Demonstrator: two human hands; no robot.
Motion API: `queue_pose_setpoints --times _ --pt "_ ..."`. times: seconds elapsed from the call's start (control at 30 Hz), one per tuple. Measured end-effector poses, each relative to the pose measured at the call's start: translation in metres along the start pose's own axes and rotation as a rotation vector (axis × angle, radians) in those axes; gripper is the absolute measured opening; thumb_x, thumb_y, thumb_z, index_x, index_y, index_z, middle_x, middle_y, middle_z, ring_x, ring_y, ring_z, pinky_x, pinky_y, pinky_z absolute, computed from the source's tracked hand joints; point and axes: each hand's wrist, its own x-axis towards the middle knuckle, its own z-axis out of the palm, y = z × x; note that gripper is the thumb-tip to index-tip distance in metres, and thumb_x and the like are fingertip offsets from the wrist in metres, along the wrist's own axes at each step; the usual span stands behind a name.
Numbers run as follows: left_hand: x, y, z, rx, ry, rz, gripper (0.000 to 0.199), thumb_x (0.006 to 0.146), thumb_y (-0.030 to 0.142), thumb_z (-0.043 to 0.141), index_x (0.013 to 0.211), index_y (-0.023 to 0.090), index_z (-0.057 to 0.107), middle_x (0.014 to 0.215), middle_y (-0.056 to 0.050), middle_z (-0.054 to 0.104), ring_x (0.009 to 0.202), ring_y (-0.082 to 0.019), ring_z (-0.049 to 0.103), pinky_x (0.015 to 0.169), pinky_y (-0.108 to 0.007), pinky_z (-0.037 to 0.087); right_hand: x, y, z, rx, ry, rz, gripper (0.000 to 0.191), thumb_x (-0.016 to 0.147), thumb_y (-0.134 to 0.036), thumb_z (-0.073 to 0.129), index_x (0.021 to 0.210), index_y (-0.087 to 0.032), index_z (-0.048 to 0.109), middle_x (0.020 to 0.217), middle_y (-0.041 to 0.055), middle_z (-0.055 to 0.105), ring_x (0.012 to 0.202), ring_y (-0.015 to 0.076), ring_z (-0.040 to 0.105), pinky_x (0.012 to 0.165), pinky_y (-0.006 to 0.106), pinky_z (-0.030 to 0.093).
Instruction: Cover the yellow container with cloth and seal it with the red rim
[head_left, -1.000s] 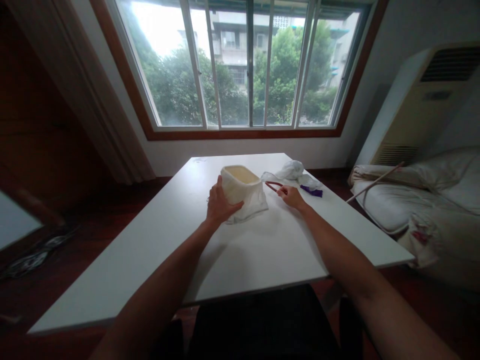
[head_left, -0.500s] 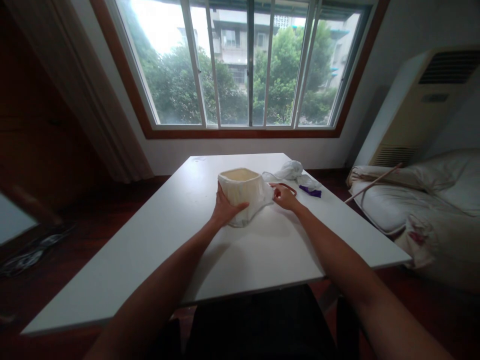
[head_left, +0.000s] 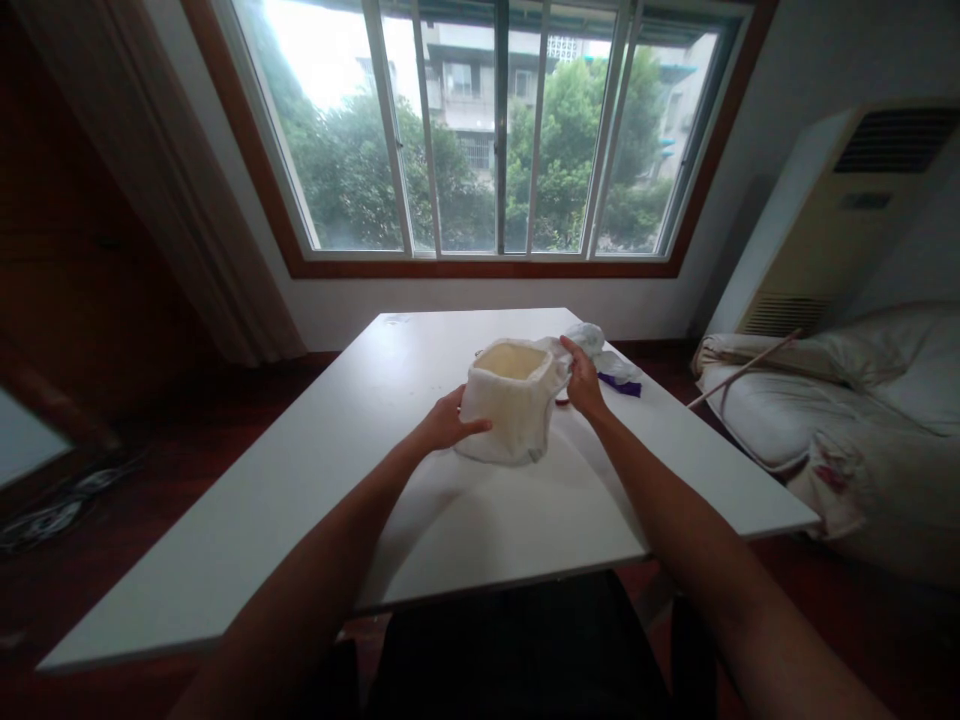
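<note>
A cream, open-topped container (head_left: pixel 502 415) stands on the white table (head_left: pixel 315 450), with a thin white plastic bag (head_left: pixel 553 375) around it. The bag bunches out at the container's upper right. On the left wall rests my left hand (head_left: pixel 448 420), thumb across the front and fingers behind, gripping the container. My right hand (head_left: pixel 581 378) pinches the gathered bag beside the rim. Just left of that wrist, a small part of a reddish-brown item (head_left: pixel 562 402) shows; the rest is hidden.
Crumpled white plastic (head_left: pixel 589 337) and a purple piece (head_left: pixel 621 385) lie at the table's right edge. Beyond that edge stands a pale covered sofa (head_left: pixel 757 390) with a thin stick (head_left: pixel 742 370) leaning on it. A window (head_left: pixel 495 140) is ahead.
The container has shifted right and turned a little, with my left hand following it. My right hand has risen with the gathered bag, up to rim height.
</note>
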Motion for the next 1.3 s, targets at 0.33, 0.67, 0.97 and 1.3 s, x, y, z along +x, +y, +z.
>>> queue_pose_setpoints --times 0.33,0.67,0.97,1.3 --pt "0.003 0.014 0.009 0.106 0.110 0.085 0.024 0.083 0.034 0.058 0.085 0.015 0.072 0.078 -0.004 0.074 0.072 -0.018 0.065 0.072 -0.032 0.053 -0.002 -0.050 0.003 0.108 0.019 -0.143 0.043 0.090 -0.046 0.052 0.124 -0.023 0.065 0.135 0.0055 0.063 0.132 0.0257 0.051 0.117 0.044 0.034" --pt "0.009 0.024 0.006 -0.290 0.434 0.043 0.022 0.077 0.032 0.065 0.092 0.017 0.070 0.081 -0.002 0.071 0.071 -0.016 0.064 0.062 -0.026 0.050 -0.011 -0.081 0.000 -0.304 -0.002 -0.461 0.037 0.095 -0.048 0.049 0.118 -0.025 0.067 0.121 0.0077 0.069 0.120 0.0273 0.059 0.115 0.050 0.034" --pt "0.003 0.060 0.015 -0.194 0.469 0.209 0.039 0.089 0.030 0.059 0.127 0.024 0.058 0.131 -0.010 0.063 0.112 -0.023 0.062 0.090 -0.040 0.054 -0.020 -0.117 0.016 -0.453 -0.330 -0.637 0.037 0.099 -0.039 0.042 0.126 -0.026 0.062 0.129 0.0048 0.066 0.134 0.0252 0.050 0.120 0.053 0.024" --pt "0.005 0.072 0.012 -0.039 0.451 0.325 0.030 0.090 0.025 0.052 0.117 0.023 0.065 0.122 -0.007 0.068 0.116 -0.023 0.062 0.105 -0.043 0.048 -0.030 -0.121 0.044 -0.328 -0.378 -0.722 0.033 0.095 -0.037 0.048 0.126 -0.027 0.057 0.122 0.0060 0.067 0.121 0.0240 0.058 0.115 0.048 0.035"
